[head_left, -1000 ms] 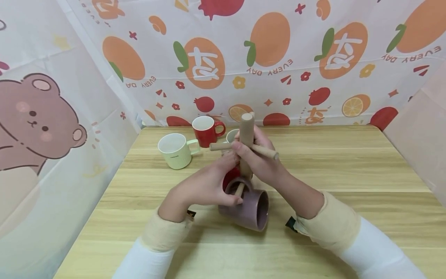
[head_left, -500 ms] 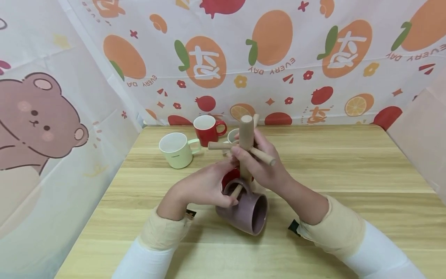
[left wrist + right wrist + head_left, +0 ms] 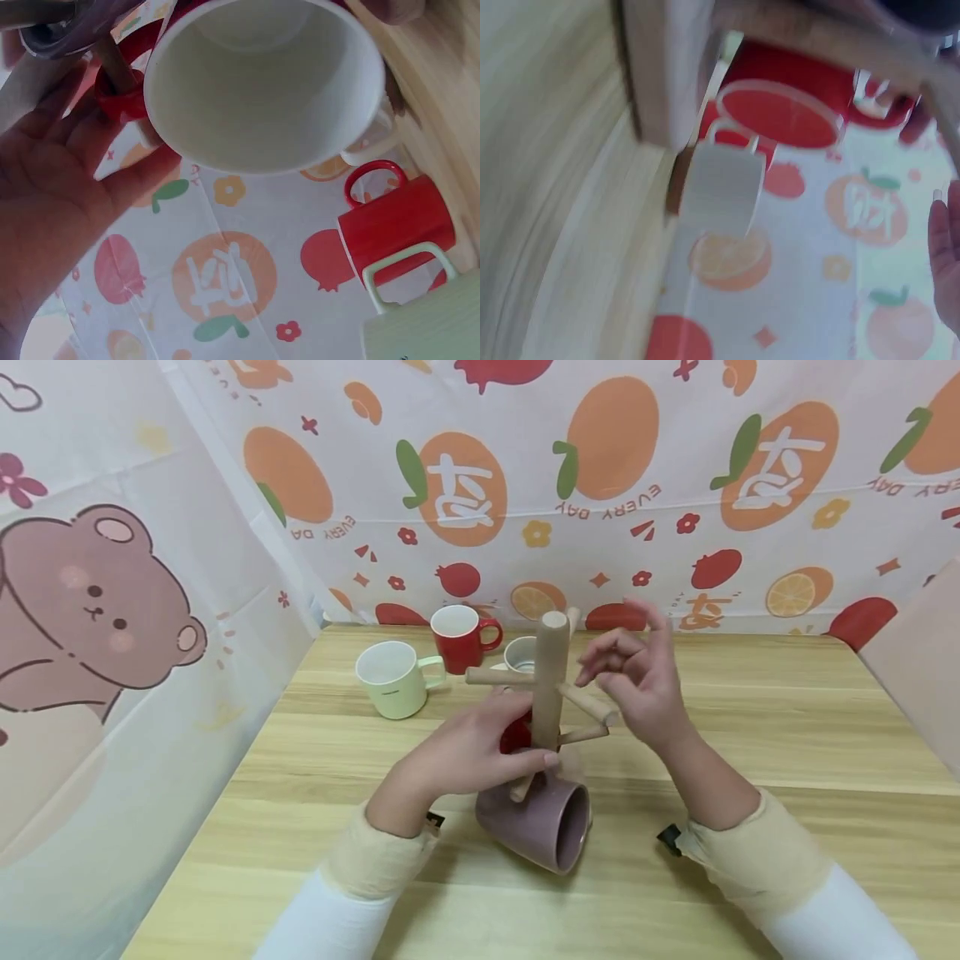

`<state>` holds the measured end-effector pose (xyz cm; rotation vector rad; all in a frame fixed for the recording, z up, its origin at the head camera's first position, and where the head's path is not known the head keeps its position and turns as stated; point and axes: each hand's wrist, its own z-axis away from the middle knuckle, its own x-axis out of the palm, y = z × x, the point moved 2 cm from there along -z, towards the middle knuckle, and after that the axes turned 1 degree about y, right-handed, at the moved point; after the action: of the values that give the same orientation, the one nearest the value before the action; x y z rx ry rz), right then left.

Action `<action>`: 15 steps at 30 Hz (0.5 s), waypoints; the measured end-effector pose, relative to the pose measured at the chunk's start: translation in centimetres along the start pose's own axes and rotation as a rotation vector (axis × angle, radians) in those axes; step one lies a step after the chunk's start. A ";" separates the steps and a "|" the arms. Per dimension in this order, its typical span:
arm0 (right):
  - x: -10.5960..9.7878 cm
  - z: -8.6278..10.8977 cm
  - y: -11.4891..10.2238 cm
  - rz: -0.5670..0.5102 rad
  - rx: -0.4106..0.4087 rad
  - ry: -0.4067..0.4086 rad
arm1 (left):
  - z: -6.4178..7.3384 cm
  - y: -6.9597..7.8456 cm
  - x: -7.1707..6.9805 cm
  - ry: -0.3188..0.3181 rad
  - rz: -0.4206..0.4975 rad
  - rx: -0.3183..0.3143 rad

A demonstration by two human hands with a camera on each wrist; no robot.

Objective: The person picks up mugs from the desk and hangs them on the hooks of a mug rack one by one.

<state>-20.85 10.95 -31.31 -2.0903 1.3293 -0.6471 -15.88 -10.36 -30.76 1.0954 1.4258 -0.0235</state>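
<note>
A wooden mug tree (image 3: 550, 681) with several pegs stands in the middle of the table. A purple mug (image 3: 521, 825) hangs sideways on its near low peg, mouth facing right. On another peg hangs a red mug (image 3: 266, 90), its white inside turned to the left wrist camera; in the head view it is mostly hidden. My left hand (image 3: 468, 747) lies beside the post with thumb and fingers stretched out, the thumb crossing close to the purple mug's handle. To the right of the post, my right hand (image 3: 647, 689) is raised clear of the pegs, fingers loosely bent, holding nothing.
At the back left stand a light green mug (image 3: 393, 685) and a second red mug (image 3: 459, 643). A white mug (image 3: 724, 187) is behind the mug tree. A fruit-print cloth (image 3: 585, 552) hangs at the table's rear edge.
My right hand has let go of the mug tree's post and drawn away to the right. My left thumb has slid off the near peg toward the post. The head view has shifted slightly.
</note>
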 end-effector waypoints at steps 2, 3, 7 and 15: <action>-0.9 -0.4 0.7 0.005 0.064 0.096 | -0.3 0.2 0.1 0.039 -0.049 0.007; -1.3 -0.6 1.1 0.033 0.111 0.128 | -0.4 0.2 0.1 0.053 -0.072 0.008; -2.4 -1.5 3.5 0.322 0.360 0.085 | -0.4 0.5 0.3 0.092 -0.149 0.014; -1.9 -3.5 9.5 0.811 0.469 -0.415 | -0.3 0.9 0.8 0.123 -0.197 0.006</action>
<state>-29.96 8.73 -35.55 -1.0876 1.4407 -0.1295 -15.39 -9.26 -30.83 0.9712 1.6418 -0.1032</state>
